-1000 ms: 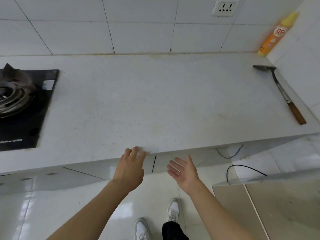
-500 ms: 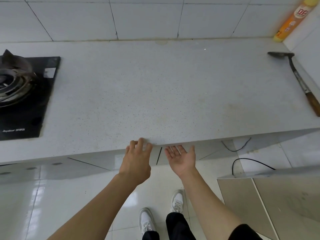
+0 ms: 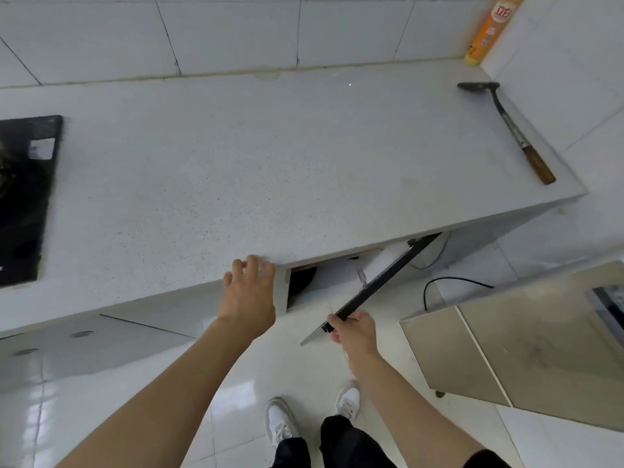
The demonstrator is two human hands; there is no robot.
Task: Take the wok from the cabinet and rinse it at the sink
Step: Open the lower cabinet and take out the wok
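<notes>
Head view: looking down over a pale counter [image 3: 253, 170] at both arms and the cabinet below it.
Stove: black stove [image 3: 23, 197] at the far left of the counter, nothing on the part that shows.
Left hand: left hand [image 3: 248, 298] rests on the front edge of the counter, fingers bent over the lip and slightly apart, holding nothing.
Cabinet: cabinet [image 3: 324, 278] under the counter stands part open just right of the left hand; its inside is pale, with a small fitting near the door.
Wok: dark rounded shape [image 3: 302, 280] at the left of the opening, likely the wok, mostly hidden by the counter edge, so I cannot be sure.
Door: door [image 3: 381, 282] swung outward toward the person, seen edge-on.
Right hand: right hand [image 3: 354, 332] grips the door's free end, fingers curled round the edge, thumb on top.
Step in hand: opening the cabinet; the wok is not yet touched.
Next move: likely swing the door wider, then bend and reach in for the dark shape, probably with the free left hand.
Spatula: spatula [image 3: 506, 130] lies on the counter's right end.
Bottle: orange bottle [image 3: 491, 28] stands in the back right corner.
Sink: not in view.
</notes>
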